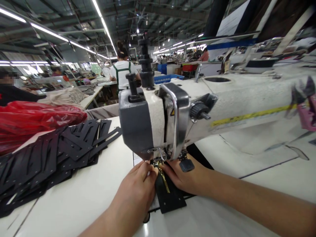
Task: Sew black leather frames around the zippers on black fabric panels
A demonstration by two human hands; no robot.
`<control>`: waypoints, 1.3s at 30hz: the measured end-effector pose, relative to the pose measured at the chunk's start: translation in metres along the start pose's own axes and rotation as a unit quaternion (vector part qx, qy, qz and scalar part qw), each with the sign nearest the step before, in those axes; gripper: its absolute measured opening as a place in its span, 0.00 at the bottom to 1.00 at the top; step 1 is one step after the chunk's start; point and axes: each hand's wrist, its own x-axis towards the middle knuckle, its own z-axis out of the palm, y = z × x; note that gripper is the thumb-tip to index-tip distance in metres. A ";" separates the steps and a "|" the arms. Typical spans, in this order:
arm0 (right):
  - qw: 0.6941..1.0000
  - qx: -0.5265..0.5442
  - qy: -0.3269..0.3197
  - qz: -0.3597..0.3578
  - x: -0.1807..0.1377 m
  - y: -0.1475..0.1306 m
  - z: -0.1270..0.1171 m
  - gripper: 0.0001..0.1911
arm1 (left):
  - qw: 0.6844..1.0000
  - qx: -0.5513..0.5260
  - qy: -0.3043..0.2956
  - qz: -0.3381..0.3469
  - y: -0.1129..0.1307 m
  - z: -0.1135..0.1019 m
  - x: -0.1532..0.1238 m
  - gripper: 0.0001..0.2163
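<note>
A black panel with a gold-toothed zipper lies under the needle area of a sewing machine. My left hand is closed at the panel's left edge, its fingertips pinched together close to the presser foot. From the right, my right hand reaches behind the machine head, with thumb and fingers bent onto the panel beside the zipper. The machine partly hides the right fingers. The needle tip and the far end of the panel are also out of sight.
A spread pile of black slotted pieces covers the left of the white table. Behind it lies a red plastic bag. Pink-handled nippers are near the machine arm at right. A person works ahead.
</note>
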 end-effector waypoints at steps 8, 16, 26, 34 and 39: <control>0.993 0.098 0.010 0.071 -0.008 -0.004 -0.003 0.05 | 0.995 0.072 0.008 0.064 0.011 0.001 -0.023 0.14; 0.987 0.037 0.051 0.147 -0.012 -0.011 -0.002 0.04 | 0.996 0.062 -0.006 0.056 0.012 -0.002 -0.018 0.14; 0.988 -0.009 0.093 0.124 -0.008 -0.010 0.006 0.03 | 0.997 0.054 -0.009 0.049 0.012 0.000 -0.016 0.14; 0.966 -0.108 0.016 0.235 0.001 -0.021 -0.001 0.07 | 0.991 0.099 -0.060 0.062 0.010 0.000 -0.016 0.17; 0.956 -0.106 -0.055 0.266 0.018 -0.018 -0.001 0.11 | 0.991 0.093 -0.074 0.058 0.010 -0.004 -0.016 0.17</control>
